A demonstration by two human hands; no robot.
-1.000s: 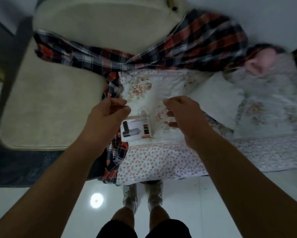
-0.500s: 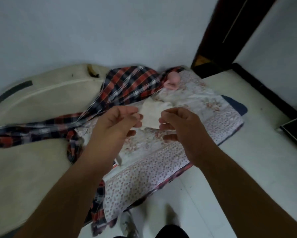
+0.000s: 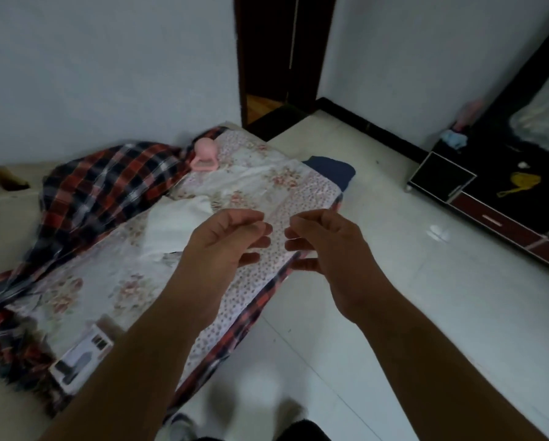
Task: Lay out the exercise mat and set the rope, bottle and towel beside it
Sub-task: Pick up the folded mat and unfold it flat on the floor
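My left hand [image 3: 228, 240] and my right hand [image 3: 324, 246] hover side by side over the near edge of a floral bedspread [image 3: 114, 281]. Their fingers are loosely curled and I see nothing in them. A folded white towel [image 3: 178, 224] lies on the bedspread just beyond my left hand, apart from it. A yellow rope [image 3: 518, 183] lies coiled on the black cabinet [image 3: 441, 176] at the right. A pink plastic item [image 3: 205, 154] sits at the far end of the bedspread; I cannot tell what it is. No exercise mat is identifiable.
A red and black plaid blanket [image 3: 108, 186] is bunched at the left. A white product box [image 3: 82, 354] lies near the bed's front corner. Something navy [image 3: 330, 173] sticks out under the bedspread's far corner. White tiled floor [image 3: 378, 297] runs right toward a dark doorway [image 3: 276, 58].
The view has swung up and to the right, bringing the floor, doorway and cabinet into sight. Both hands stay close together and have moved off the white towel toward the bedspread's edge.
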